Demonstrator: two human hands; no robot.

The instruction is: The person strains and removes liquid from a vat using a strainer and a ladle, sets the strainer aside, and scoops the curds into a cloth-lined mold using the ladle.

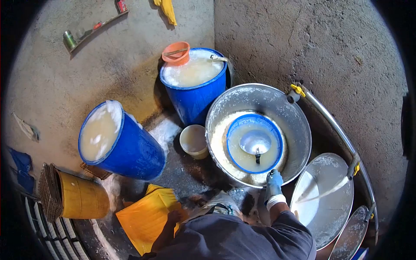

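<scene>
Currently, your right hand (274, 183) reaches forward to the near rim of the metal vat (294, 125), in a pale blue glove (273, 189) with a white cuff (276, 199). The forearm runs out from your dark sleeve (287, 223), and the hand's back faces up, its tips pointing away from you toward the blue basin (281, 145). You can't tell from this view whether those fingers grip the rim or only rest at it. The basin sits inside the vat; a metal bowl (255, 141) lies in its cloudy liquid, black handle (258, 157) turned toward you. Your left arm hangs down at your side, with the left hand (174, 216) in shadow by the yellow cloth (145, 214); whether its fingers are open or closed can't be told. A white tub (198, 155) stands just left of the vat.
</scene>
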